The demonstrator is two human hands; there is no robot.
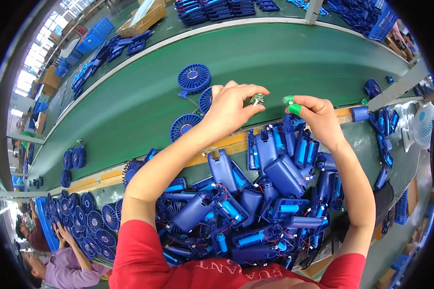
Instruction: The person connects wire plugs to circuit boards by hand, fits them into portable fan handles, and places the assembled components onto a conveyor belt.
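Observation:
My left hand reaches over the green belt, with a small green circuit board pinched between thumb and fingertips. Just right of it, my right hand is closed in a pinch. Green tape wraps its thumb and a fingertip, and a tiny white bit shows between them, too small to name. Round blue fan heads lie on the belt beside my left hand. Below both hands is a heap of blue plastic housings, many with light-blue battery cells and thin wires.
The green conveyor belt runs across in front of me, with a yellow edge strip. Beyond it are stacked blue parts and a cardboard box. At lower left, another person's hands touch piled fan heads. A metal post stands at right.

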